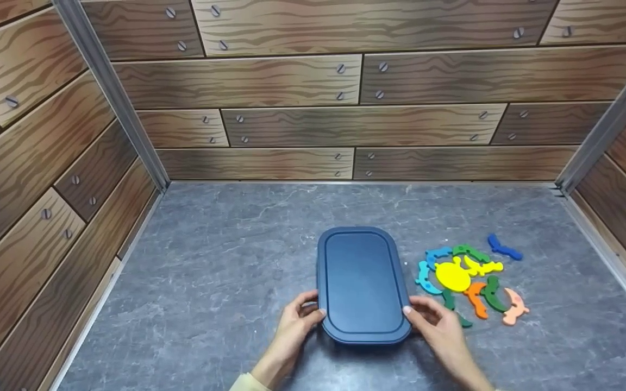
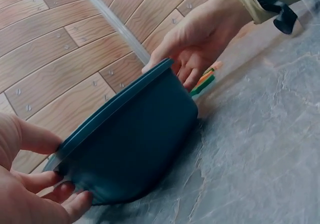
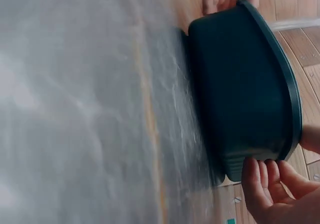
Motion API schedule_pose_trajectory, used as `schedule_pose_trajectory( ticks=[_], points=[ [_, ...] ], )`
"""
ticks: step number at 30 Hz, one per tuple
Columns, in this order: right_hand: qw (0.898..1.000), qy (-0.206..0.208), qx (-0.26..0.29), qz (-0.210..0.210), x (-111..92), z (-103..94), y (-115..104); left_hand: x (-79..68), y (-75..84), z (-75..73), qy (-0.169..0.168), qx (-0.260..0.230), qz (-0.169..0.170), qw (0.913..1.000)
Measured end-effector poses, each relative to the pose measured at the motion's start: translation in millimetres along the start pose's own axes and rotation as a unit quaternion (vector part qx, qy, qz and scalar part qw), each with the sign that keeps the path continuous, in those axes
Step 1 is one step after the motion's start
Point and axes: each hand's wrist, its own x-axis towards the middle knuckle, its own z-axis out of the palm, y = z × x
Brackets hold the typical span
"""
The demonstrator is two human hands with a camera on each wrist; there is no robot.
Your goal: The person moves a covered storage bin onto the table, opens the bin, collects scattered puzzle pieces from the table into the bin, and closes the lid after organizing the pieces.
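A dark blue rectangular box (image 1: pixel 364 279) with rounded corners and a flat lid lies lengthwise before me; its deep side wall (image 2: pixel 130 139) shows in the left wrist view. My left hand (image 1: pixel 294 328) grips the near left side, thumb on the lid's edge and fingers against the wall below. On the opposite side my right hand (image 1: pixel 443 328) holds it the same way, thumb at the rim and fingertips (image 3: pixel 274 170) under it. The lid hides the inside. I cannot tell whether the base fully touches the table.
Right of the box lie several flat coloured pieces: a yellow oval one (image 1: pixel 453 277), an orange one (image 1: pixel 476 300), a pink one (image 1: pixel 515 307) and greens and blues. A dark blue piece (image 1: pixel 504 248) sits apart, farther back. Wood-patterned walls (image 1: pixel 291 127) enclose the grey marbled table (image 1: pixel 210 260).
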Motion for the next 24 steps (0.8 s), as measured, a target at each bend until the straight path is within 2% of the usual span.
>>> schedule_pose_trajectory(
  ticks=[5, 13, 17, 24],
  points=[
    [1.0, 0.001, 0.012, 0.003, -3.6, 2.8, -0.9, -4.0, 0.2, 2.9, -0.002, -0.025, -0.01, 0.9996],
    [0.999, -0.014, 0.041, 0.004, -6.8, 1.8, -0.5, -8.6, -0.2, 5.2, 0.004, -0.039, -0.001, 0.9992],
    [0.999, -0.02, 0.039, 0.002, -8.5, 1.1, 0.0, -8.8, -1.0, 6.3, 0.008, -0.027, 0.008, 0.9996],
    [0.999, -0.014, 0.036, -0.009, -9.3, 0.2, 2.1, -8.3, -2.8, 7.3, 0.009, 0.028, 0.037, 0.9989]
  ],
)
